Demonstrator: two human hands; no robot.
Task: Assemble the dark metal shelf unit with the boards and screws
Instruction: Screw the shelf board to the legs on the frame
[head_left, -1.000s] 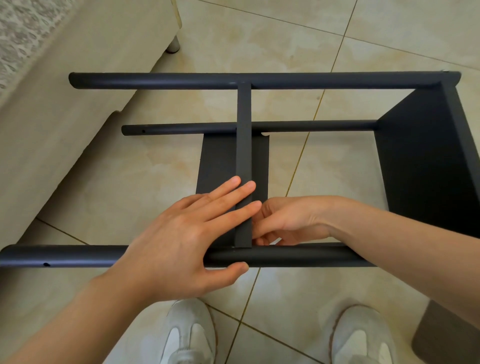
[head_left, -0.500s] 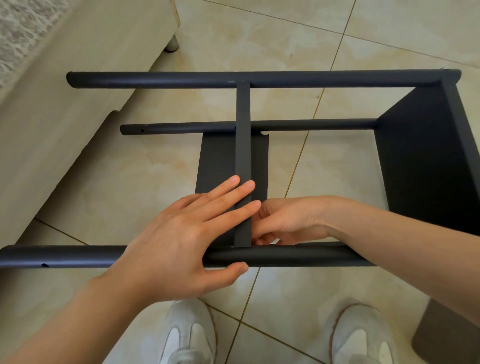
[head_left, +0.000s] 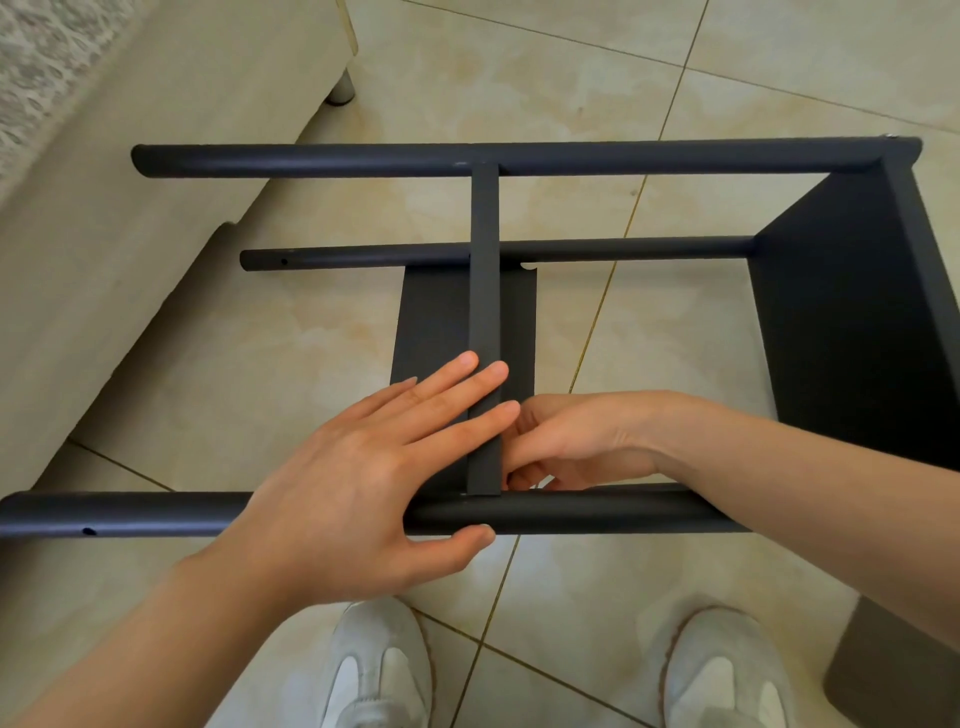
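Almost nothing has moved in the last second. Your left hand (head_left: 363, 478) and right hand (head_left: 576, 441) sit where they were, and the view has only drifted a touch.

The dark metal shelf unit (head_left: 311, 161) lies on its side on the tiled floor (head_left: 675, 78), just ahead of your shoes (head_left: 374, 670). Your left fingers (head_left: 467, 395) lie straight and flat across the edge of the middle board (head_left: 484, 312), with the thumb against the near tube (head_left: 597, 512). Your right fingers are curled in at the corner where that board meets the near tube. I cannot tell whether they pinch a screw there.

As for progress, the end board (head_left: 841, 322) on the right looks fixed between the tubes, and the middle board is seated. The open holes (head_left: 88, 531) near the tubes' left ends suggest another board is left to fit.
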